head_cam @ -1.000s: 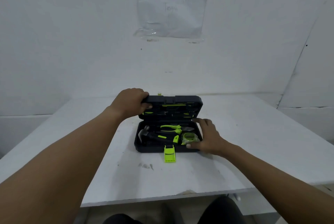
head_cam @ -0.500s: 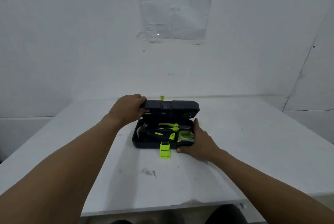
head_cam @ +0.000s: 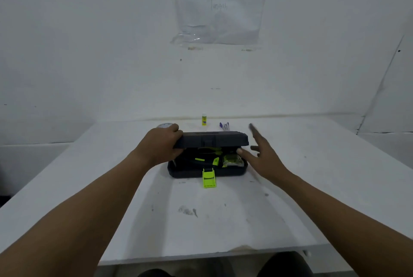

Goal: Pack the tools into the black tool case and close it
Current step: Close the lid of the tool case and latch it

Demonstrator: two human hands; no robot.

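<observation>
Trouble could come as the left hand (head_cam: pixel 159 147), its grip curled on the lid (head_cam: pixel 212 139), lowers it over the case (head_cam: pixel 207 170) on the worktop (head_cam: pixel 223 216): tools (head_cam: pixel 214 160) sitting proud, or the right hand's (head_cam: pixel 263 156) loose, empty fingers, might block closing.

The lid (head_cam: pixel 211 140) is lower now, nearly flat over the case (head_cam: pixel 207 170), under the left hand (head_cam: pixel 161 142). The right hand (head_cam: pixel 262 154) is off the case's corner, fingers spread beside it. A bottle (head_cam: pixel 204 119) and pens (head_cam: pixel 224 126) now show behind.
</observation>
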